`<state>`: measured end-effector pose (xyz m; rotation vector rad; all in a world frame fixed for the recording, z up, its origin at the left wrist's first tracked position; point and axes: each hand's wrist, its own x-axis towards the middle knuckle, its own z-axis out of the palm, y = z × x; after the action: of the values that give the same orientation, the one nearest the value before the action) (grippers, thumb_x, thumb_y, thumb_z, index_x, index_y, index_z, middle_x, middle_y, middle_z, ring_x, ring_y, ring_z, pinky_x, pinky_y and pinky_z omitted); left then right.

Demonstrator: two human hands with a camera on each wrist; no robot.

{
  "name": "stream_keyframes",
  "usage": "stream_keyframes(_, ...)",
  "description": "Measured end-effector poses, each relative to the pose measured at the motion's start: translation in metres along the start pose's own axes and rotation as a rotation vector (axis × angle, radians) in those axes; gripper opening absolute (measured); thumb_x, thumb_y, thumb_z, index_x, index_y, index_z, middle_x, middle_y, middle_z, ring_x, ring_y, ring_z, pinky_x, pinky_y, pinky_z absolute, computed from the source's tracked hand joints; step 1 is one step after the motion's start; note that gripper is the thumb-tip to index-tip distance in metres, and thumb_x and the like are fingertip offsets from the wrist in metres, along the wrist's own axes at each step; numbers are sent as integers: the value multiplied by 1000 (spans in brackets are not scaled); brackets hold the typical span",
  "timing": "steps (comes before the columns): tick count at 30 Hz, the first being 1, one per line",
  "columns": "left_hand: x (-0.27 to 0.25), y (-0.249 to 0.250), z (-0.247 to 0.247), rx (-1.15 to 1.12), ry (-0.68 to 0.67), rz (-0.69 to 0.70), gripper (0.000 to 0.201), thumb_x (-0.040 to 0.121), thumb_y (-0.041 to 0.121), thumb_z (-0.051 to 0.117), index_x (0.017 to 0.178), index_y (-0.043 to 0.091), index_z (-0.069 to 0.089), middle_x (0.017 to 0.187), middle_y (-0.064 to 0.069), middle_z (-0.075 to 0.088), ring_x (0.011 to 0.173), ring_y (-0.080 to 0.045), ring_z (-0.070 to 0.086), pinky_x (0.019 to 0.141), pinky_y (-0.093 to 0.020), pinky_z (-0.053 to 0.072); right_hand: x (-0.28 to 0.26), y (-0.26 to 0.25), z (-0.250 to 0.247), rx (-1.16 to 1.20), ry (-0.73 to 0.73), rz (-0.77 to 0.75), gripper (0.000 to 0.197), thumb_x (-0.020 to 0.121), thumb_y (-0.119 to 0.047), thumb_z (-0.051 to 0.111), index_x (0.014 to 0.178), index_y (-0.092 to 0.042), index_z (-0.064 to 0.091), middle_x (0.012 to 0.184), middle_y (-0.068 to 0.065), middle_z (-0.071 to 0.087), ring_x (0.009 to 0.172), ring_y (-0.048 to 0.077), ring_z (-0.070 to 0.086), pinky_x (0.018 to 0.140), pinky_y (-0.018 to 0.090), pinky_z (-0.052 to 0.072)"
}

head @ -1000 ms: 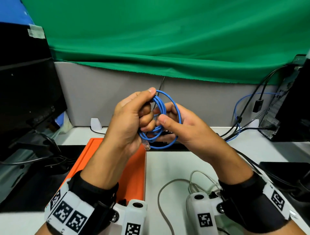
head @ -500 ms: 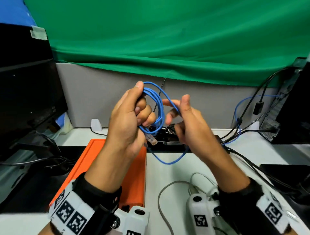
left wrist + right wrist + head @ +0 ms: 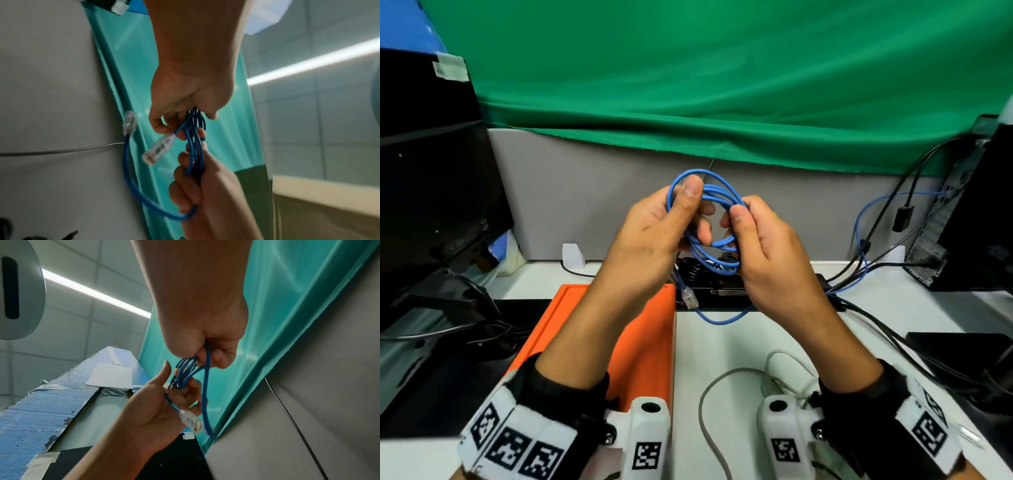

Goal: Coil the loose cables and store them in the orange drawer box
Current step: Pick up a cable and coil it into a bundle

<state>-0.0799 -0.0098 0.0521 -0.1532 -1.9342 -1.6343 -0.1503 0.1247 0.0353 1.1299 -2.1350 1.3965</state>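
White desk (image 3: 739, 342), seemingly green backdrop (image 3: 722, 85)

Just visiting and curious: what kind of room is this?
Probably an office workstation or computer lab: a white desk against a grey partition panel, a black computer monitor at left, and a black desktop tower trailing cables at right.

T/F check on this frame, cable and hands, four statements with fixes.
1. Both hands hold the blue ethernet cable. True.
2. The left hand is flat on the orange drawer box. False: it is raised, gripping the coil.
3. A clear plug hangs below the coil. True.
4. The grey cable is in the right hand. False: it lies on the white desk.
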Motion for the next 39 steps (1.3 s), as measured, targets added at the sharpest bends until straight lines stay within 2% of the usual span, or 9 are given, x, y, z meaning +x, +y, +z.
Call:
stream_keyframes(3,1,2,-13,38,-90,-35,27,86,46,60,73,23,65,67,-4,67,64,-15,58,66,-25,48,1,1,-7,-53,-93,-41,25,107,-33,39,93,-21,54,66,1,54,63,20,49,64,42,42)
stream_keyframes(6,2,3,-26,112,-219,-112,40,92,46,60,77,10,66,67,-6,69,67,-17,60,68,-27,46,1,0,-16,-226,-220,-124,26,107,-37,36,100,-18,53,72,-4,54,69,23,51,64,41,40)
stream_keyframes(9,-1,5,-23,178,-269,-184,48,95,55,52,66,17,57,58,-7,61,63,-21,48,65,-35,35,-1,0,-16,-345,-258,-188,31,104,-42,32,101,-18,51,74,-6,53,72,28,53,63,42,40)
stream_keyframes(15,1,-1,-7,12,-66,-139,46,98,52,52,66,19,52,53,-1,48,59,-22,38,56,-33,29,2,1,-14,-49,-157,-49,24,106,-37,40,97,-22,56,71,-1,58,66,16,52,64,41,43)
stream_keyframes(20,-1,-3,16,-202,132,-155,48,97,51,53,61,20,42,48,2,38,61,-19,51,58,-26,40,-4,-4,0,119,-43,-18,22,107,-33,41,95,-21,55,70,-5,57,64,12,52,65,41,46)
stream_keyframes(25,-2,6,16,-733,60,-332,41,80,52,60,65,19,40,40,8,28,40,-9,38,49,-19,46,-2,-2,5,283,-45,-10,23,106,-31,43,99,-17,60,69,-12,55,62,3,53,61,30,45)
stream_keyframes(31,2,12,5,-675,144,-277,44,95,45,56,64,22,36,41,8,23,34,-8,21,48,-19,40,4,16,-7,573,-167,178,29,108,-28,41,99,-8,59,66,-4,52,47,11,32,43,22,26)
stream_keyframes(36,10,17,-13,-684,352,-191,42,102,45,49,68,24,36,53,8,27,42,-6,22,42,-15,26,3,39,-9,57,-176,93,15,103,-26,53,102,-26,68,68,-3,60,55,4,46,56,21,36)
stream_keyframes(39,10,12,-10,-439,434,-111,42,104,45,45,70,21,41,55,8,42,48,-9,35,48,-19,29,-3,26,-8,-214,-391,31,26,104,-27,52,125,-34,66,97,-21,72,89,-2,62,73,19,40)
